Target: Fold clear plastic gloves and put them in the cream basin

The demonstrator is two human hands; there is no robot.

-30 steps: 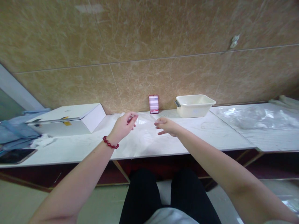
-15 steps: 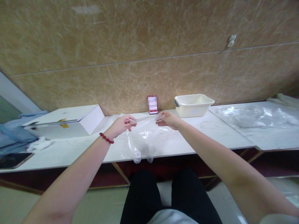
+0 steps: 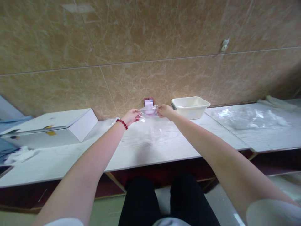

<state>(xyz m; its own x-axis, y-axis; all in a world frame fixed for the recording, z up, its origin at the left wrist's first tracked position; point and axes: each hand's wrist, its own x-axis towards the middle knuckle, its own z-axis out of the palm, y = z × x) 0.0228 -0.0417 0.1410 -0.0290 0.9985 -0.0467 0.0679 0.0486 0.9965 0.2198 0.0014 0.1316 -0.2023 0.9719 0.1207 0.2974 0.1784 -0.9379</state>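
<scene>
A clear plastic bag is stretched between my two hands above the white countertop. My left hand, below a red bead bracelet, pinches one upper corner of it. The opposite corner is pinched in my right hand. The lower part of the bag hangs loosely over the counter, and its outline is hard to make out. Behind the bag a phone with a lit screen leans on the wall, its lower part seen through the plastic.
A cream plastic tub stands right of my right hand. More clear plastic lies farther right. On the left are a white box and a crumpled white cloth or tissue. A marbled wall rises behind the counter.
Both hands have moved closer to the wall, and the gap between them is smaller. The bag's lower end has drawn back from the counter's front edge. The view has shifted slightly.
</scene>
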